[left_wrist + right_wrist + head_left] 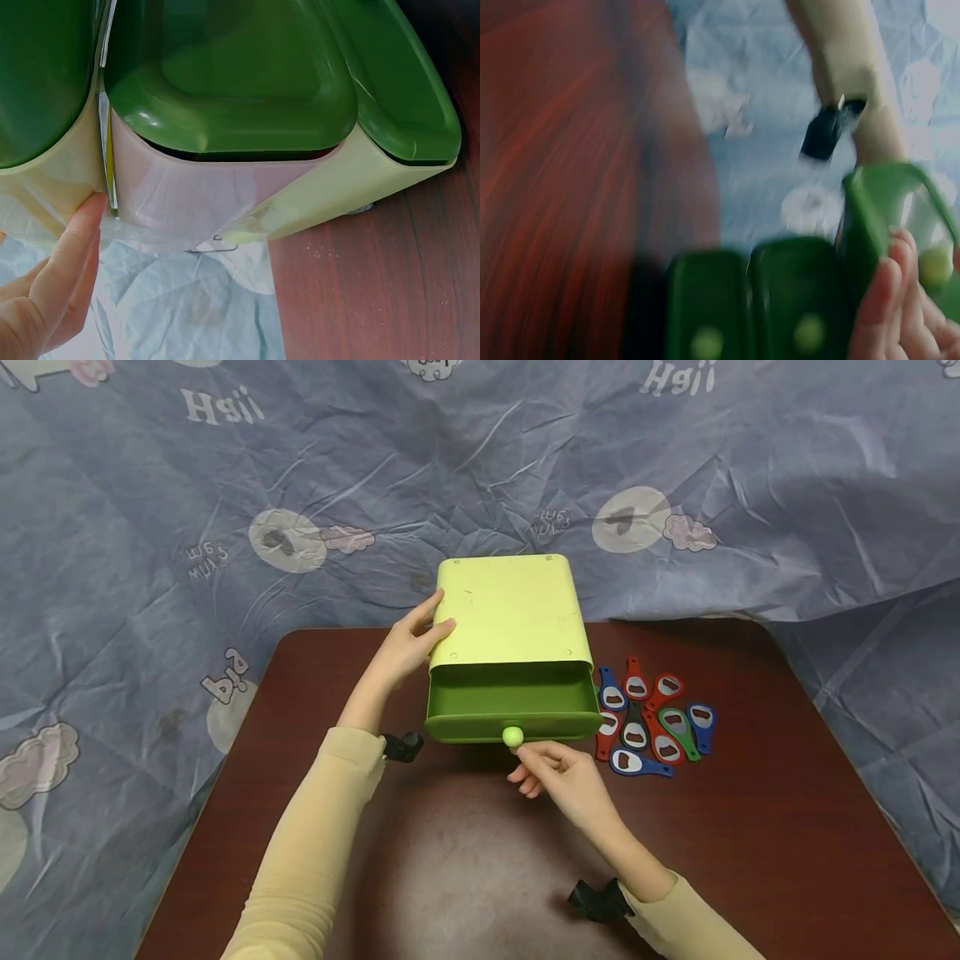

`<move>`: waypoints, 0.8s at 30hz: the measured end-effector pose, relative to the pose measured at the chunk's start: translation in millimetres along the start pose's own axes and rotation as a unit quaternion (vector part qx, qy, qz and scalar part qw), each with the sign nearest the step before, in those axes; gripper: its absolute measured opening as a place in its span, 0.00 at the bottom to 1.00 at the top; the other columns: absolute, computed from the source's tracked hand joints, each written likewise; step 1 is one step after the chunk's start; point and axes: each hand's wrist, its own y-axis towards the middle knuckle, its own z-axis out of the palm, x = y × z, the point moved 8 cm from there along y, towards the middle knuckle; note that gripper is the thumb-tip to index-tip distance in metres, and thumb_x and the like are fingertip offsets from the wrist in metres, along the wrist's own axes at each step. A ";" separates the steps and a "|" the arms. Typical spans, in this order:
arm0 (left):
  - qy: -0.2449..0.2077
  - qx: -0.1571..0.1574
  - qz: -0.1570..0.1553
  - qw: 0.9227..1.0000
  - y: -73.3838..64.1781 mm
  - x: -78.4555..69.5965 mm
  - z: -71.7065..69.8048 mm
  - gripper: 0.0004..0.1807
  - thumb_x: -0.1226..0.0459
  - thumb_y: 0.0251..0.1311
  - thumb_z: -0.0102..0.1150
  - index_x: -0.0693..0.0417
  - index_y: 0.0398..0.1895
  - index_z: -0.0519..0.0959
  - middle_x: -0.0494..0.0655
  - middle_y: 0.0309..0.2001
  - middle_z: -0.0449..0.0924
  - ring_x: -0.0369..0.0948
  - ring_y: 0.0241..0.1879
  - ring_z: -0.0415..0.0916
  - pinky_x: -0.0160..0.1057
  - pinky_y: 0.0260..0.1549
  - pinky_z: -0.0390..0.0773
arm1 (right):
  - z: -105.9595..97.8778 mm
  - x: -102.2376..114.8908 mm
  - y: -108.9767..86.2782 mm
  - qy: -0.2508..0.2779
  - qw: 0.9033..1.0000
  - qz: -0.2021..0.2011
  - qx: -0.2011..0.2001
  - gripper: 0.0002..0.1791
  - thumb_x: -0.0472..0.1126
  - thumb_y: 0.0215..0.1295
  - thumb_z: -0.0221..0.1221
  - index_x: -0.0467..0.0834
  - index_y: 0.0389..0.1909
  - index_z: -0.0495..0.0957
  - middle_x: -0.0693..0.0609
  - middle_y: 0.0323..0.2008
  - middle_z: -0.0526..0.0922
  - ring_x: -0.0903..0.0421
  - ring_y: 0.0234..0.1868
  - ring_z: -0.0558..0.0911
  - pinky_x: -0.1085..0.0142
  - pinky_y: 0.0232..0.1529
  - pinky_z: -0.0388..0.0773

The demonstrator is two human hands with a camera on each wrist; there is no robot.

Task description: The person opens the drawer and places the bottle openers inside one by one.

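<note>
Between our hands we have the yellow-topped cabinet (513,610), its green drawer (457,728) pulled out toward our right hand (573,781). Our left hand (408,643) rests loosely spread against the cabinet's side; our right pinches the round knob (513,737).

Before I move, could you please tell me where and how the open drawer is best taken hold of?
I'd probably pinch the round knob, coming from the front: it juts out midway along the near face of the drawer.
</note>
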 end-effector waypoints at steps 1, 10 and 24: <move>0.001 0.001 0.000 1.000 -0.7 -0.2 0.2 0.35 0.49 0.69 0.56 0.25 0.76 0.54 0.52 0.73 0.62 0.49 0.55 0.78 0.43 0.43 0.83 | -4.3 -4.5 -0.5 -0.010 1.000 -0.001 0.010 0.16 0.47 0.71 0.60 0.37 0.47 0.83 0.42 0.33 0.88 0.57 0.28 0.85 0.65 0.34 0.84; -0.005 0.008 -0.001 1.000 -1.7 -0.1 -0.2 0.35 0.49 0.69 0.56 0.25 0.76 0.54 0.52 0.75 0.58 0.51 0.57 0.77 0.45 0.45 0.83 | -84.4 -54.5 16.3 -0.162 0.987 0.024 0.003 0.22 0.47 0.64 0.66 0.35 0.52 0.81 0.42 0.45 0.87 0.56 0.42 0.87 0.68 0.41 0.82; 0.000 0.010 -0.001 1.000 -1.2 1.1 0.3 0.35 0.48 0.69 0.55 0.24 0.76 0.54 0.52 0.75 0.58 0.50 0.56 0.77 0.45 0.45 0.83 | -150.9 -92.2 28.1 -0.422 0.905 0.012 -0.054 0.16 0.44 0.57 0.70 0.38 0.43 0.83 0.37 0.44 0.81 0.42 0.42 0.77 0.43 0.45 0.76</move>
